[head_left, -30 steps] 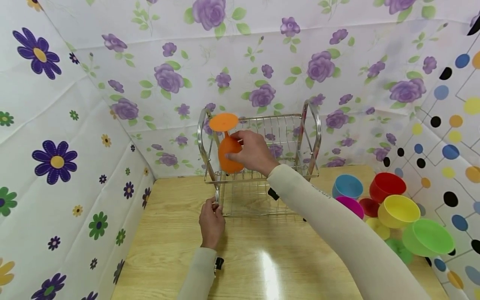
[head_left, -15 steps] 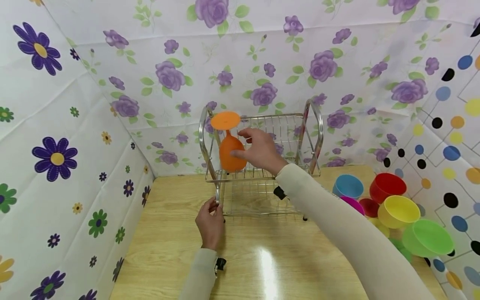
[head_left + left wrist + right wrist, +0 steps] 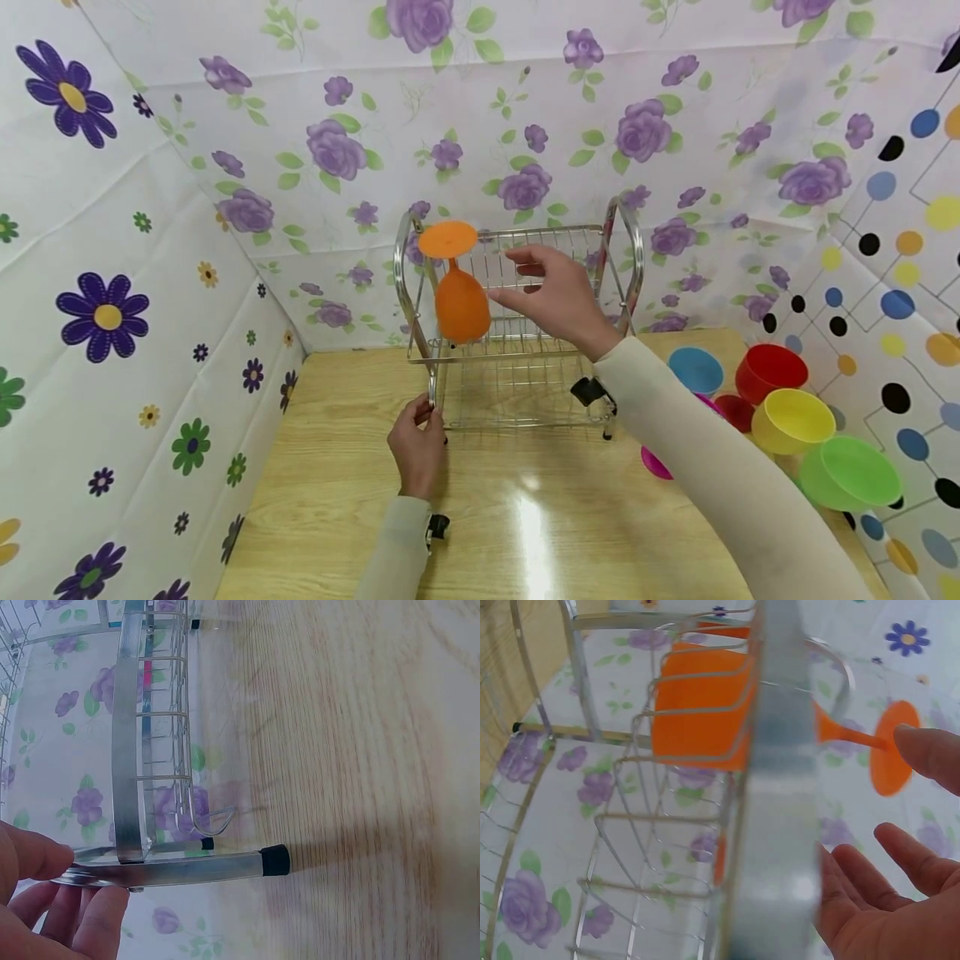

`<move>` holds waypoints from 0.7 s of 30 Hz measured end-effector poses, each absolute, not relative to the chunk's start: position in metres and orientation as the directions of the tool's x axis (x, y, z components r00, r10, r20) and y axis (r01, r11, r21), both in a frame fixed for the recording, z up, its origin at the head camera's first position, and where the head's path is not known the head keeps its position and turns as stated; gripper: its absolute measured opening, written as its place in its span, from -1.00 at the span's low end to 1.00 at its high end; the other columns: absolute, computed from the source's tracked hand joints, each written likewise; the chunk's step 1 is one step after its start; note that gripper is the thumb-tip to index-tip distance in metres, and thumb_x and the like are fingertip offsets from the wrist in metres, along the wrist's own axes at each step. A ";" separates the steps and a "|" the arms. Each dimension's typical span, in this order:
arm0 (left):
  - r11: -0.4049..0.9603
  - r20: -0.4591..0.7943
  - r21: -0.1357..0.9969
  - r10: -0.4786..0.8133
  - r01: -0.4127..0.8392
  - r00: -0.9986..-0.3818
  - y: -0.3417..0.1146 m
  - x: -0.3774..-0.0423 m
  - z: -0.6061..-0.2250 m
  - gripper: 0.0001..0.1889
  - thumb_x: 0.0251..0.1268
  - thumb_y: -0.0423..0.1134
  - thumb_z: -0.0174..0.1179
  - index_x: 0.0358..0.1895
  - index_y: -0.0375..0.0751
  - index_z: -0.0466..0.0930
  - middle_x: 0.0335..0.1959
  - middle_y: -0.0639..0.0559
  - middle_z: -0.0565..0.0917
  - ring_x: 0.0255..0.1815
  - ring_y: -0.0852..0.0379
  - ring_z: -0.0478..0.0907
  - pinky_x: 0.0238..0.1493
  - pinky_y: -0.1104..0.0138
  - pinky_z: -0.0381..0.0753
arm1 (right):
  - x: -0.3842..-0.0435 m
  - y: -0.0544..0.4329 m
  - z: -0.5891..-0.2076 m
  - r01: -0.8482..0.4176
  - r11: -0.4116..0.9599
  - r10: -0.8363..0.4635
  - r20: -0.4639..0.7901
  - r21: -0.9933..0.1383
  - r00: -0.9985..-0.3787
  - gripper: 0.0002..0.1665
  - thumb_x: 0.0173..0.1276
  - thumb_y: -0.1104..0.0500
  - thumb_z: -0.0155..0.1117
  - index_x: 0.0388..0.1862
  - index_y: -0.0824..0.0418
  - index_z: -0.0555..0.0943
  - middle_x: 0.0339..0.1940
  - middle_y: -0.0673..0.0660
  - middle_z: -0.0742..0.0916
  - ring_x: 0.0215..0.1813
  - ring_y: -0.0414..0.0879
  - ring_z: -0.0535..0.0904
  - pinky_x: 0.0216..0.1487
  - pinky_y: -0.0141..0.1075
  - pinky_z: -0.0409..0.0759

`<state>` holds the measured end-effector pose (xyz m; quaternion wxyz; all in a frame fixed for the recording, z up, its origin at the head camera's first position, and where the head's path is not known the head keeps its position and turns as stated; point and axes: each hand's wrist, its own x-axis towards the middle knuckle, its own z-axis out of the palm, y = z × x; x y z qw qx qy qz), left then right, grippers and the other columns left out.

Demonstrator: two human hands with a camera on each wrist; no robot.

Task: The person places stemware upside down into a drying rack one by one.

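An orange plastic goblet stands upside down on the upper tier of a chrome wire dish rack, at its left end, with the round foot on top. In the right wrist view the goblet's bowl sits behind the rack's wires. My right hand is just right of the goblet, fingers spread and loosely bent, holding nothing. At the rack's lower left, my left hand grips the front frame leg. The left wrist view has the thumb and fingers pinching that metal leg above its black foot.
Blue, red, yellow and green goblets are grouped at the right of the wooden table. A magenta one is partly hidden by the right sleeve. Patterned cloth walls enclose the table.
My right hand has let go of the orange goblet and moved right, away from it. The goblet stays on the rack. My left hand keeps its hold on the leg.
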<state>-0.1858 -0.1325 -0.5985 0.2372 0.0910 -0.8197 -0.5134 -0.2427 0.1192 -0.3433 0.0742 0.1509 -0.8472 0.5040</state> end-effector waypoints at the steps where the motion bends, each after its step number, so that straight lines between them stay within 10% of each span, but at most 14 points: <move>1: 0.455 0.294 0.885 -0.393 0.093 -0.871 -0.133 -0.186 -0.598 -0.69 0.42 -0.38 0.38 0.18 -0.18 0.75 -0.05 -0.08 0.82 -0.03 -0.02 0.80 -0.08 0.05 0.87 | -0.240 0.122 -0.342 -0.332 0.436 -0.177 0.282 -0.836 -0.943 -0.29 0.34 -0.06 0.58 0.42 0.05 0.60 0.39 0.06 0.66 0.35 0.03 0.65 0.32 0.02 0.73; 13: 0.451 0.293 0.887 -0.381 0.100 -0.877 -0.135 -0.186 -0.597 -0.70 0.43 -0.36 0.39 0.17 -0.15 0.75 -0.05 -0.07 0.82 -0.04 0.01 0.80 -0.08 0.10 0.88 | -0.183 0.177 -0.342 -0.432 0.409 -0.074 0.443 -0.804 -0.894 -0.30 0.38 0.10 0.57 0.46 0.13 0.57 0.40 0.10 0.63 0.43 0.01 0.58 0.31 -0.29 0.72; 21: 0.449 0.292 0.888 -0.373 0.104 -0.881 -0.135 -0.184 -0.596 -0.69 0.45 -0.37 0.37 0.19 -0.15 0.75 -0.04 -0.08 0.81 -0.01 -0.02 0.79 -0.08 0.17 0.88 | -0.147 0.201 -0.359 -0.477 0.437 0.010 0.535 -0.763 -0.845 -0.32 0.27 0.29 0.62 0.37 0.10 0.65 0.25 0.02 0.70 0.24 -0.33 0.62 0.23 -0.53 0.67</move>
